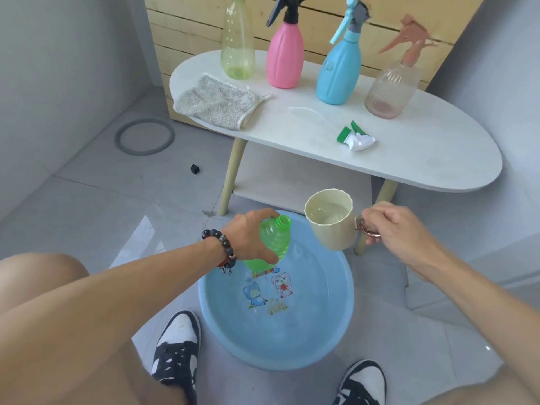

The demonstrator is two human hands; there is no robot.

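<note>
Fingers of the left hand (251,235) wrap the green bottle (276,239), its open neck tilted toward the cup (331,226). Right hand (391,229) fingers curl through the cup's handle; there's water inside, though the level is hard to judge. Both hang over the blue basin (336,331). Head's off, pour not yet begun, and the spray head (358,138) lies on the tabletop (432,159), refitting to come.

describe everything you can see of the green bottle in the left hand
The green bottle is see-through plastic with a ribbed body and a threaded neck. Its mouth is open, with no cap on it. The left hand grips it round the middle, tilted with the mouth up and toward the cup. It is over the blue basin; whether its base touches it cannot be told.
</note>
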